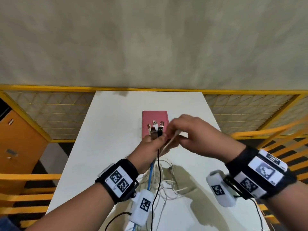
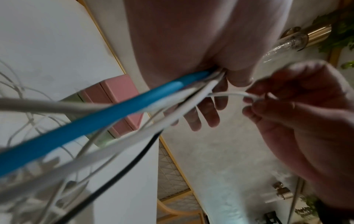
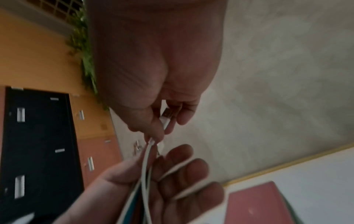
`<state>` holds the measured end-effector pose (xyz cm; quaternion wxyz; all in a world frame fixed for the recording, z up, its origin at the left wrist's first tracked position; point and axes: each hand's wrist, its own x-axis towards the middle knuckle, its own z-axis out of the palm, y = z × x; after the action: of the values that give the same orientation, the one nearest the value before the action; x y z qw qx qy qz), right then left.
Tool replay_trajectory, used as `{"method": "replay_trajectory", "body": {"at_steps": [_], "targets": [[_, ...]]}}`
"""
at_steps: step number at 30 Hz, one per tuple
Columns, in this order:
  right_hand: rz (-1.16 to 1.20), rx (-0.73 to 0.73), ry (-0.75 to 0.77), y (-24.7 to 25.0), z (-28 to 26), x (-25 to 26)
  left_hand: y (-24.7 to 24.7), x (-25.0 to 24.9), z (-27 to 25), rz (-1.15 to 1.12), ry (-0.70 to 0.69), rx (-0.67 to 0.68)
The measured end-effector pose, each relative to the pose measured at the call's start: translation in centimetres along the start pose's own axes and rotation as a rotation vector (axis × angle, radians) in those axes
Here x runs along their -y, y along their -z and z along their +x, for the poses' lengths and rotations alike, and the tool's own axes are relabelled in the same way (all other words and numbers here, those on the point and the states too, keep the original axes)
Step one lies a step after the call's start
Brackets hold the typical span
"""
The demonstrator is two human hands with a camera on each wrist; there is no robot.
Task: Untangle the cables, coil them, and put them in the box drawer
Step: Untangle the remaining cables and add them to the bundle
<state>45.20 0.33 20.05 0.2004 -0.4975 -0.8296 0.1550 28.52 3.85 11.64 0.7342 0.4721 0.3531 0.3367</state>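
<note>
Notably, no brand or legible writing shows; the wrist bands carry only black-and-white coded squares. Centre frame, the left hand (image 1: 148, 148) grips a bundle of cables (image 1: 155, 174), one blue, one black, several white, USB plugs (image 1: 155, 129) upright above the fist. The loose tangle lies on the white surface (image 1: 106, 130) below. Behind stands the pink box (image 1: 155, 115). Right, the right hand (image 1: 191, 130) pinches one white cable (image 2: 226, 94).

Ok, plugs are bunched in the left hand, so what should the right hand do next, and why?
Probably draw the white cable it pinches out sideways, away from the bundle. The left hand grips the plug ends together, and the loose lengths lie tangled on the table, so freeing one strand looks sensible.
</note>
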Motion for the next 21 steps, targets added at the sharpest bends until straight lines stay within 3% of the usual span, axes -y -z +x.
{"method": "replay_trajectory", "body": {"at_steps": [5,11,13,15,17,18,19,21], "targets": [[0.171,-0.132,-0.057,0.1,1.4,1.3,-0.2,-0.6,-0.6,-0.188,0.020,0.105],[0.256,-0.154,-0.024,-0.6,1.9,1.8,0.4,-1.7,-1.7,0.008,-0.028,0.207],[0.249,-0.238,-0.059,-1.0,1.6,1.5,0.6,-2.2,-1.9,0.021,-0.053,0.201],[0.329,-0.399,-0.203,-2.0,1.1,0.6,0.8,-2.4,-2.1,-0.059,-0.060,0.149],[0.597,-0.490,-0.484,-4.2,-0.1,-0.4,1.2,-2.6,-2.3,-0.144,-0.085,0.077],[0.808,-0.414,-0.673,-5.7,-0.8,-0.5,1.5,-2.6,-2.3,-0.168,-0.101,0.042],[1.044,-0.247,-0.862,-7.4,-1.6,-0.4,1.7,-2.4,-2.3,-0.187,-0.112,0.014],[1.395,0.078,-1.080,-10.8,-2.8,0.5,1.7,-1.9,-2.6,-0.225,-0.117,-0.022]]}}
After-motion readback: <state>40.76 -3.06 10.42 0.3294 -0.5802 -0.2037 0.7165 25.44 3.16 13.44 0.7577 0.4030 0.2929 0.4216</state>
